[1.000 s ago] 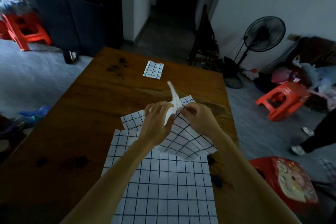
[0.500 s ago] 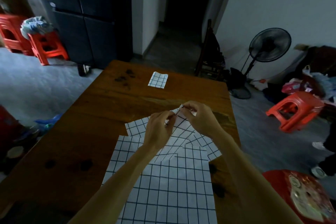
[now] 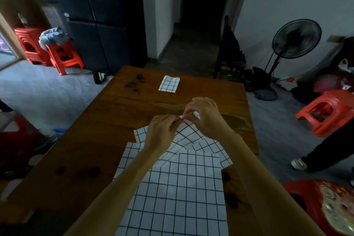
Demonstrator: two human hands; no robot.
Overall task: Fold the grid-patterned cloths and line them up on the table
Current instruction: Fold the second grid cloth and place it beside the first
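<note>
A white cloth with a black grid (image 3: 193, 138) lies rumpled on the wooden table (image 3: 107, 120), tilted at an angle. My left hand (image 3: 161, 134) and my right hand (image 3: 205, 115) both pinch its far corner, fingertips almost touching, and lift it slightly. Beneath it, nearer to me, a larger grid cloth (image 3: 178, 197) lies flat. One small folded grid cloth (image 3: 169, 84) rests alone near the table's far edge.
Red plastic stools stand on the floor: a red stool (image 3: 325, 111) at the right, others (image 3: 63, 57) at the far left. A standing fan (image 3: 295, 40) is at the back right. A person's leg and shoe (image 3: 314, 157) are beside the table's right side.
The cloth corner that stood up a second ago has come down low between my fingers. Both hands stay together at that corner. My view has tilted upward.
</note>
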